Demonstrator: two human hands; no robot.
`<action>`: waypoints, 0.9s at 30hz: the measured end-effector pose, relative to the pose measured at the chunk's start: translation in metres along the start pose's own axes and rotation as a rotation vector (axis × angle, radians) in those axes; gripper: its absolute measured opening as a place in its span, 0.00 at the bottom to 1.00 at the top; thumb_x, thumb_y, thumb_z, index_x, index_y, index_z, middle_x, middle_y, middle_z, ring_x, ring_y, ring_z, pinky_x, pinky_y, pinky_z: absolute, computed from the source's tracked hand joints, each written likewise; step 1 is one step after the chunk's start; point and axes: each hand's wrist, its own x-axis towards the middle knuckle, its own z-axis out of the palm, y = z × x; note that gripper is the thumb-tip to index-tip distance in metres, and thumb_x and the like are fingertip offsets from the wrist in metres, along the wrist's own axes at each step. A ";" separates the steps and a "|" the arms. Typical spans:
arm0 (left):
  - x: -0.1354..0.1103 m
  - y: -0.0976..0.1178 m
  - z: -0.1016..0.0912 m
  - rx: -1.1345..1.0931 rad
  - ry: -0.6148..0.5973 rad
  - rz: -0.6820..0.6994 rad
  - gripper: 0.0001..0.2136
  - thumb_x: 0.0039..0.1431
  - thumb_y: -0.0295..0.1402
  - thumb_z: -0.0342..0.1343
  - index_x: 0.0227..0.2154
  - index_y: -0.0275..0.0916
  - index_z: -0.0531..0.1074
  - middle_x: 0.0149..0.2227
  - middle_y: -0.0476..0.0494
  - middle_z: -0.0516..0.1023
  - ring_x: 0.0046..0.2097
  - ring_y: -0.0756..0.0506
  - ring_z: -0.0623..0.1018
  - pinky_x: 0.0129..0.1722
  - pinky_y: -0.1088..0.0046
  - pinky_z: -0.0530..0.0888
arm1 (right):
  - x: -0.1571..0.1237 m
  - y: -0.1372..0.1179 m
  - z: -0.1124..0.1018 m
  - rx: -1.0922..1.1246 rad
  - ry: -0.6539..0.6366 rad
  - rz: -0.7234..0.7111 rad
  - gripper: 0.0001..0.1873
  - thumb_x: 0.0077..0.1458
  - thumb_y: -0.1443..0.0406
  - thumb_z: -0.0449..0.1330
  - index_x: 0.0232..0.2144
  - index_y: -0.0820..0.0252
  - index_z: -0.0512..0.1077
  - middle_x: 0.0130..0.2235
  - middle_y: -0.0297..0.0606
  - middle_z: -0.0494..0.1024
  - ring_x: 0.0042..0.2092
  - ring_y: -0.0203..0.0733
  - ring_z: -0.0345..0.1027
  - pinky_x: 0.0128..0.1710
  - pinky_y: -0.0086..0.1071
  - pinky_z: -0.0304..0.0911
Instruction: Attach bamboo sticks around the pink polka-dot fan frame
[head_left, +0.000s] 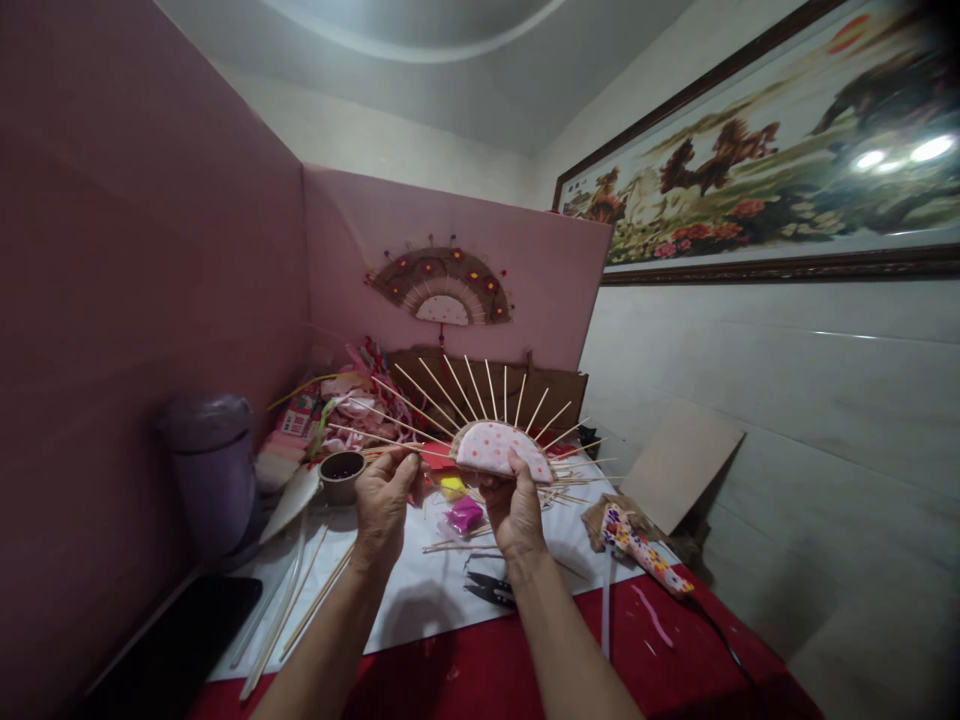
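My right hand (pixel 514 515) grips a half-made fan by its straight lower edge, thumb on the front. The fan's half-round base (pixel 502 450) is white cloth with pinkish-red dots. Thin pale wooden sticks (pixel 490 388) spread out from its curved edge. To the left of the base, my left hand (pixel 386 500) is closed in a pinch at the lowest stick on that side. The fingertips partly hide that stick. Below the fan lie a purple packet (pixel 463 515), a yellow piece (pixel 451 487) and black-handled snips (pixel 490 589).
A brown cup (pixel 341 476) with dark bits stands beside my left hand. Near it are glue sticks (pixel 279 610), a lidded bin (pixel 208 470) and a black phone (pixel 180 640). A flower-patterned glue gun (pixel 645 550) lies right. Behind, a finished fan (pixel 444 285) hangs on a pink board.
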 end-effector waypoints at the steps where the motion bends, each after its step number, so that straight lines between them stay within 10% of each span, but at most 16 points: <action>1: 0.000 0.000 0.000 -0.007 0.005 -0.005 0.08 0.44 0.33 0.60 0.28 0.33 0.73 0.20 0.50 0.72 0.17 0.54 0.66 0.13 0.80 0.61 | 0.000 0.000 0.001 0.002 0.005 -0.002 0.08 0.43 0.67 0.61 0.30 0.60 0.68 0.21 0.27 0.74 0.20 0.29 0.65 0.17 0.21 0.61; 27: -0.002 0.003 0.003 -0.012 -0.007 -0.015 0.11 0.44 0.34 0.60 0.31 0.34 0.71 0.21 0.52 0.71 0.15 0.56 0.64 0.10 0.82 0.57 | 0.001 -0.001 0.001 -0.018 -0.006 -0.007 0.08 0.43 0.66 0.61 0.30 0.60 0.67 0.23 0.26 0.73 0.20 0.28 0.62 0.18 0.21 0.59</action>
